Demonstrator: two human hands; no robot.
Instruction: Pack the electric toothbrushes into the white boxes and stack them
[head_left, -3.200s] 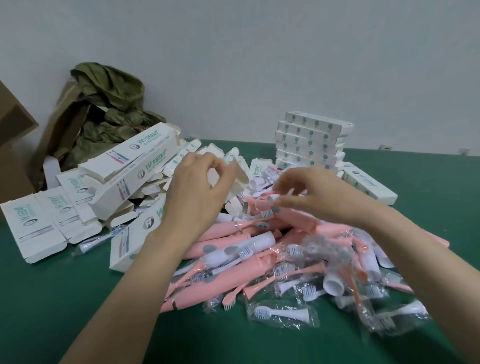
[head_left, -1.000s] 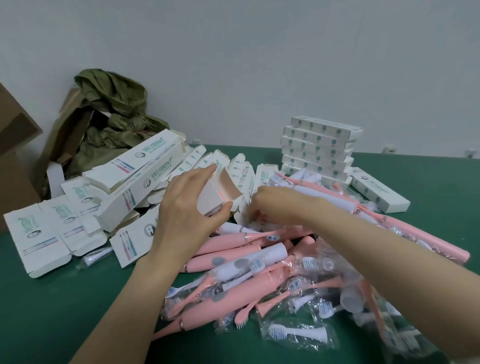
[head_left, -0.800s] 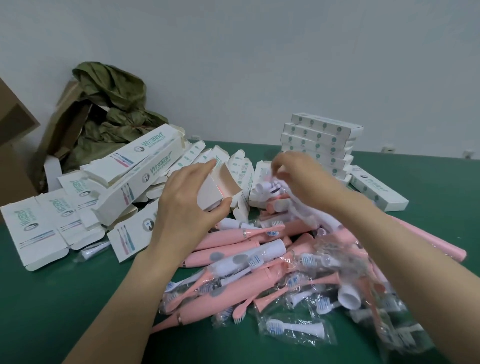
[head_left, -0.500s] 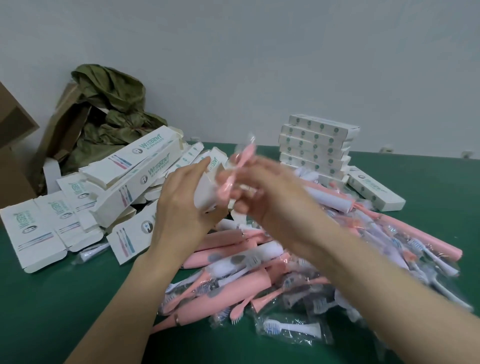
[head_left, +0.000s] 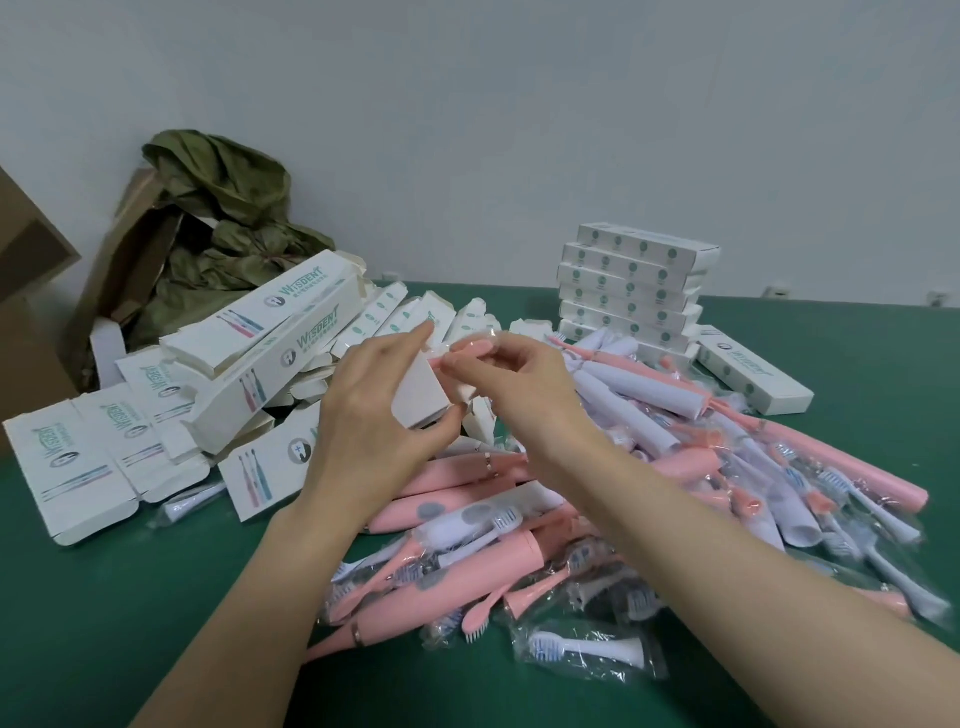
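Bare green table (head_left: 104, 613) lies front-left; toothbrush heap (head_left: 597, 519) blocks the centre.

At far left of green table (head_left: 130, 597), against grey wall (head_left: 519, 130): crumpled olive bag (head_left: 228, 208) spilling from torn carton (head_left: 124, 260), beside another carton (head_left: 26, 270).

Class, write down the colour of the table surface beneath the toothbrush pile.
The table surface is dark green, shown best in the head view, the only one.

Soft even light, wide-angle edge bending
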